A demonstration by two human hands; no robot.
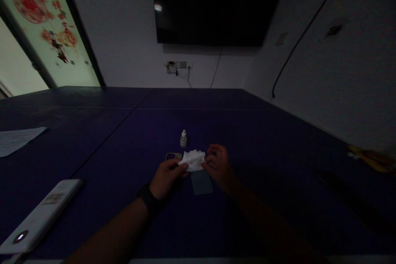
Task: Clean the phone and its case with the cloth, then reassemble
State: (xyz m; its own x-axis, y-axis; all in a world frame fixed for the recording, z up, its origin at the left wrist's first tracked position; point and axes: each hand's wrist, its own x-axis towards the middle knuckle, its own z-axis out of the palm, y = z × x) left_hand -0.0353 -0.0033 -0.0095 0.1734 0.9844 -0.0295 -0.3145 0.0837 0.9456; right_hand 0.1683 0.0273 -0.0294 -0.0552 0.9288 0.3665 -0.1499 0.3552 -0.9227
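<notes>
Between my two hands is a white cloth or tissue [194,160], lifted a little above the table. My left hand [167,178] pinches its left edge, thumb on top. At its right edge my right hand [218,166] pinches it between thumb and fingers. Beneath the cloth lies a flat dark grey-blue rectangle [202,184], perhaps a phone, its upper part hidden. A phone case [173,156] with a camera cut-out shows partly behind my left hand. Just beyond stands a small dropper bottle [183,139] with a white cap, upright.
A white device [40,216] with a lit round button lies on the blue table [130,222] at the near left. Paper [20,140] is at the far left. A yellow item [373,159] and a dark flat object [346,196] lie at the right. A screen [216,6] hangs on the wall.
</notes>
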